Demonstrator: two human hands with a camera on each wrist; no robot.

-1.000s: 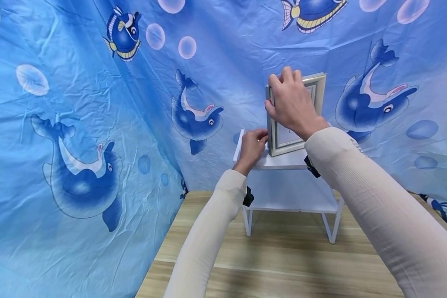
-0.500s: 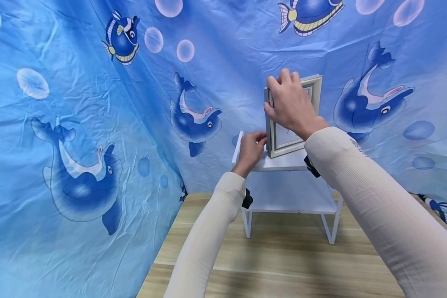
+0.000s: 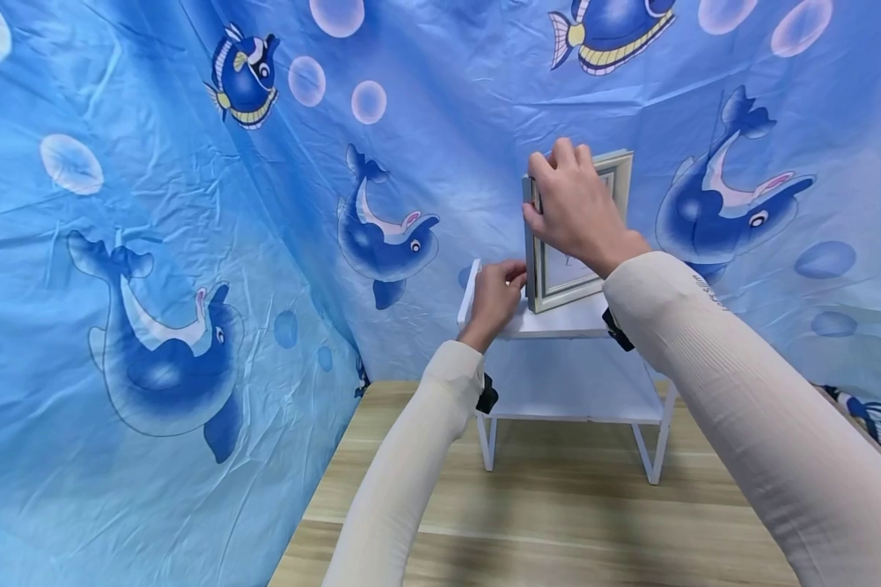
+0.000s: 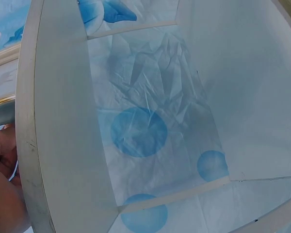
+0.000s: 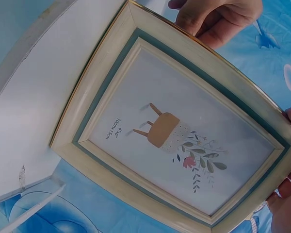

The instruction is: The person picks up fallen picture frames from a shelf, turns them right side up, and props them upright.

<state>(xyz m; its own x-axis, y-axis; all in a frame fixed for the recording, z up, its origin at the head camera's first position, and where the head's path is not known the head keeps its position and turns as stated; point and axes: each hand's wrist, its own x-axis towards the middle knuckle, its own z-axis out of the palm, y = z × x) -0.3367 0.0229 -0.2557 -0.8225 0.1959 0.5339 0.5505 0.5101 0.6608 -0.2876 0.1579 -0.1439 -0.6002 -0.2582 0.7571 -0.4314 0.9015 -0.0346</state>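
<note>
Only rt-wrist view: frame's [image 5: 177,141] chair print [image 5: 165,132].

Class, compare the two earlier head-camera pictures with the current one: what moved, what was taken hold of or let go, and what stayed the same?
Hardly anything changed. The picture frame stands on the white shelf almost as before; nothing was taken hold of or let go. The right hand still grips the frame's upper left corner, and the left hand still holds the shelf's left end.
</note>
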